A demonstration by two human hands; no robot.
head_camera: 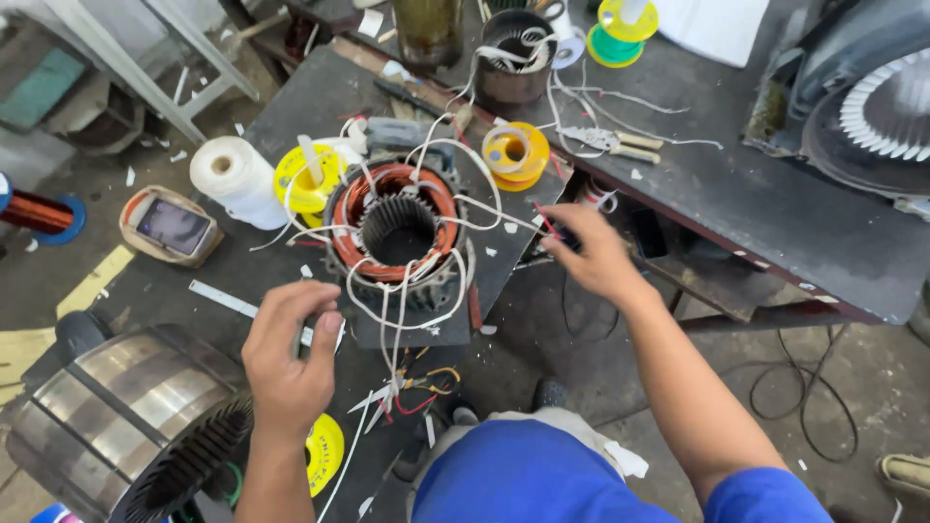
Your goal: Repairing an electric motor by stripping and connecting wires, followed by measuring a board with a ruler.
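1. Between the two hands, the motor stator [397,232] stands on end on a dark plate [484,281], bore pointing up, white leads trailing toward the person.
2. Left hand [289,360]: fingers curled, pinching nothing I can make out.
3. Right hand [593,254]: fingertips pinch a thin red wire [544,220].
4. Beyond the fingers, a cluttered dark workbench [775,203]; stained concrete floor [872,387] beneath.

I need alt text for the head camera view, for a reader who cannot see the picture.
Seen from above, a motor stator with copper windings and loose white leads sits on a dark table. The left hand hovers before it, fingers curled; the right hand pinches a thin red wire. Spools of tape and thread lie around.
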